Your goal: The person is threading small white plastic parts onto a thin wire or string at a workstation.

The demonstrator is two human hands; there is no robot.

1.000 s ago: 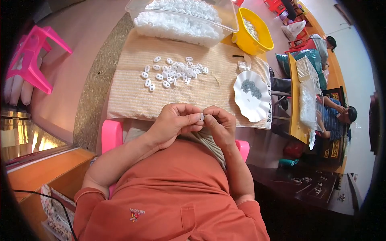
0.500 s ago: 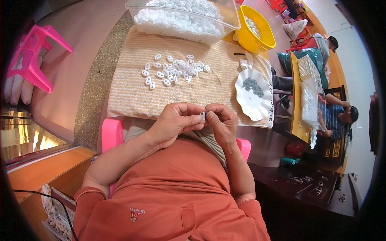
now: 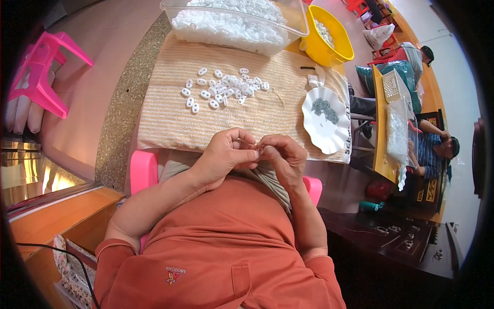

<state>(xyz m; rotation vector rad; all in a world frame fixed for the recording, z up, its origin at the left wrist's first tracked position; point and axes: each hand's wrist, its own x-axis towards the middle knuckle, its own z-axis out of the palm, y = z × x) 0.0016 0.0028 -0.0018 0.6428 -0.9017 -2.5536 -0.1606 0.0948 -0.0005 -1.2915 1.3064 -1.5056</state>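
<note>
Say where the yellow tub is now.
In the head view, the yellow tub is at the top, right of centre, beside the clear bin and beyond the white plate.

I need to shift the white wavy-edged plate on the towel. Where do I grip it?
I'd pinch the near rim of the plate, coming from the person's side with the right hand. That stretch is bare, while the small grey pieces lie mostly toward the middle and far side. Keep it level; they look loose.

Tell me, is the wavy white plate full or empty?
Partly filled: small grey pieces are gathered on the wavy white plate, but much of its surface shows bare.
</note>
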